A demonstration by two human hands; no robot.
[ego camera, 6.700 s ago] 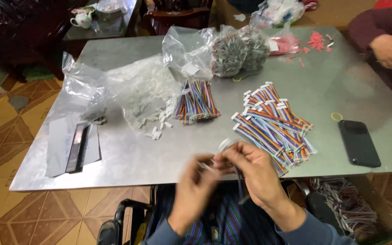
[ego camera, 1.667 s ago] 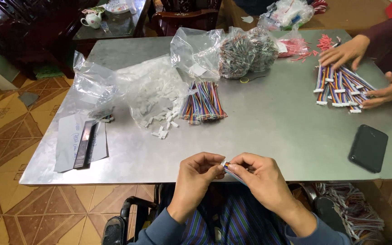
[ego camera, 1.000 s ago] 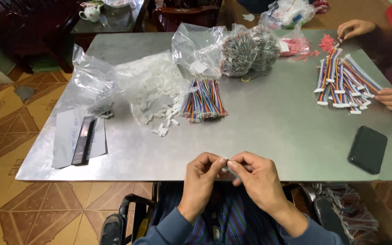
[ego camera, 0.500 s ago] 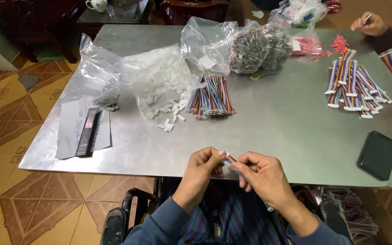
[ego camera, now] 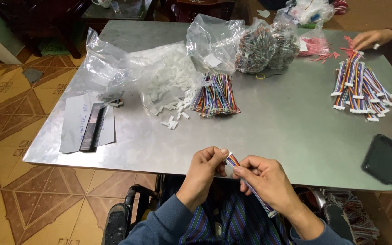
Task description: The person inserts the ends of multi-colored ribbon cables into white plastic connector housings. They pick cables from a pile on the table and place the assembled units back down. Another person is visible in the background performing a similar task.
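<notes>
2 hands meet at the near edge of the metal table (ego camera: 296, 131), and we sweep from the left: a grey paper sheet (ego camera: 75, 122) lies flat with a dark flat strip (ego camera: 92, 133) resting on it, and just beyond sits a crumpled clear bag (ego camera: 103, 59). Next right, a clear bag of white plastic connectors (ego camera: 164, 77) spills a few loose pieces onto the steel, touching a bundle of rainbow ribbon cables (ego camera: 216, 95) beside it. Down near the edge, the left hand (ego camera: 203, 174) has thumb and fingers pinched together on the white connector end of a rainbow ribbon cable (ego camera: 250, 186), while the right hand (ego camera: 266, 181) is clamped on the same cable just beside it, the rest trailing down past the wrist over the lap. Far centre, a bag of dark wired parts (ego camera: 264, 45) bulges upward. Further right, a fanned pile of finished ribbon cables (ego camera: 361, 88) lies well apart from the hands, another person's hand (ego camera: 370, 38) rests at the far edge, and a black phone (ego camera: 383, 158) sits face down near the right corner.
</notes>
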